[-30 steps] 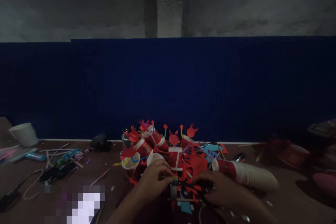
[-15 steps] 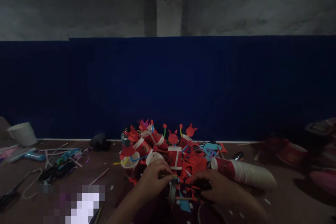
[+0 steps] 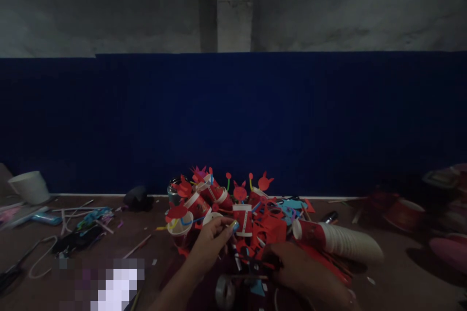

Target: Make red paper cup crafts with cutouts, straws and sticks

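My left hand (image 3: 213, 240) is closed in a pinch on a small yellow and blue straw piece (image 3: 234, 226), with a short end showing past the fingertips. It hovers in front of a white-rimmed red paper cup (image 3: 243, 220). Lower and to the right, my right hand (image 3: 292, 263) is closed around dark scissors (image 3: 251, 261); their blades point left, and the handles are mostly hidden. A roll of clear tape (image 3: 225, 291) lies below and between the hands. Red paper scraps (image 3: 272, 233) are heaped behind my right hand.
Several decorated red cups (image 3: 197, 204) with paper animal heads stand at the centre back. A long stack of paper cups (image 3: 350, 243) lies on its side at right. Straws and scraps, a white cup (image 3: 29, 187) and another pair of scissors (image 3: 14, 272) are at left. A blue partition (image 3: 233, 121) rises behind.
My left hand has risen away from the scissors with the straw piece, turning it upward. The tape roll, hanging between the hands before, is now lower and further left. My right hand stays about where it was.
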The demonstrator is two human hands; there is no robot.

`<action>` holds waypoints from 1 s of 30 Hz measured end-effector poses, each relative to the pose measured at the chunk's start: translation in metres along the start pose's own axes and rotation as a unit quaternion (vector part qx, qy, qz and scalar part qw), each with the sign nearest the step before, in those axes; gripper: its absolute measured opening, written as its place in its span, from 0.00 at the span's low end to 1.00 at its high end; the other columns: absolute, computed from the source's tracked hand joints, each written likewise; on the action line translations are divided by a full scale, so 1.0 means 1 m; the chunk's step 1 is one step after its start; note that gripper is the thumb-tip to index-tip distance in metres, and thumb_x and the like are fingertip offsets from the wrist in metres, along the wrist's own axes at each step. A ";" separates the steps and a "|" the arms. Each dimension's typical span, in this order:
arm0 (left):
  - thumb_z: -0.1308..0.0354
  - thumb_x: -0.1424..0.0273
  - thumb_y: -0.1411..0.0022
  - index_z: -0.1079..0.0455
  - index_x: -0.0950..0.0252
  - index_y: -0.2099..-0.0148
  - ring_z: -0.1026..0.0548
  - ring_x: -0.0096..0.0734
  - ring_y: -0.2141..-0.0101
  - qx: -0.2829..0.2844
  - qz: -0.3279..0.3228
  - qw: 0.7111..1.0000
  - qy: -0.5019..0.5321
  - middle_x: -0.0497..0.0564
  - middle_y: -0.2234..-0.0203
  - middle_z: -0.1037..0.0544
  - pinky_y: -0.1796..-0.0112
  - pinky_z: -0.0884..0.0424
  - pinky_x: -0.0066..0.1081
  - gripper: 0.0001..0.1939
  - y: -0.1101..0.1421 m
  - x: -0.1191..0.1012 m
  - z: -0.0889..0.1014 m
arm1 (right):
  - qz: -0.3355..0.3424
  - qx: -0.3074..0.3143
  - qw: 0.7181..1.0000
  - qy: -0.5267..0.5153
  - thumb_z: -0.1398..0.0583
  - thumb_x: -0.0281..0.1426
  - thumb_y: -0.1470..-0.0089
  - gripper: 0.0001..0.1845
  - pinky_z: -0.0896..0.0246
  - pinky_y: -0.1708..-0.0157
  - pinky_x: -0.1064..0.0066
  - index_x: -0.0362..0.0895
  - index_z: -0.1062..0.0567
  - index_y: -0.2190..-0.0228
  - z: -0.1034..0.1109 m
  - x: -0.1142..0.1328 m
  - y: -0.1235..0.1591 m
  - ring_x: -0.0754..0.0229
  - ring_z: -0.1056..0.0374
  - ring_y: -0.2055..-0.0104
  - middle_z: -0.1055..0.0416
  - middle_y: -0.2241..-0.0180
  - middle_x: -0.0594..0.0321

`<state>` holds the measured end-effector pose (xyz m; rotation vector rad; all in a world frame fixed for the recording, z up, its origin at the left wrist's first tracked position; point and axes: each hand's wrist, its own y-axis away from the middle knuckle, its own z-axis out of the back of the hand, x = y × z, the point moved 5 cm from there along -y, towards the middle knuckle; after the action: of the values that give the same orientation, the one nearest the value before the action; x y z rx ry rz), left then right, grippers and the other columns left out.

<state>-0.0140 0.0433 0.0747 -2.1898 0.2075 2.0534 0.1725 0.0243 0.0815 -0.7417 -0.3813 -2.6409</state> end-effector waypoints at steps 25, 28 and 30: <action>0.37 0.60 0.52 0.37 0.62 0.48 0.27 0.29 0.75 0.011 0.035 0.990 0.139 0.47 0.73 0.25 0.71 0.31 0.29 0.29 0.013 0.027 -0.039 | -0.001 -0.154 0.922 -0.356 0.41 0.44 0.53 0.19 0.43 0.77 0.74 0.39 0.24 0.76 -0.014 0.019 -0.027 0.63 0.36 0.78 0.30 0.80 0.64; 0.36 0.61 0.53 0.40 0.62 0.44 0.29 0.28 0.76 0.007 0.027 0.992 0.125 0.45 0.78 0.28 0.71 0.33 0.27 0.34 0.015 0.027 -0.041 | -0.005 -0.143 0.905 -0.400 0.39 0.44 0.57 0.19 0.43 0.77 0.74 0.40 0.25 0.81 -0.020 0.016 -0.029 0.64 0.37 0.79 0.31 0.82 0.64; 0.36 0.61 0.52 0.40 0.64 0.44 0.29 0.27 0.76 -0.005 0.023 0.994 0.111 0.44 0.80 0.29 0.71 0.34 0.26 0.35 0.015 0.027 -0.040 | -0.018 -0.155 0.887 -0.434 0.37 0.46 0.60 0.20 0.44 0.78 0.74 0.40 0.25 0.81 -0.020 0.011 -0.030 0.65 0.39 0.80 0.32 0.83 0.65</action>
<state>0.0240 0.0207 0.0501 -2.4400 0.2741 1.8333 0.1423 0.0413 0.0659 -2.0337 -0.1831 -2.2611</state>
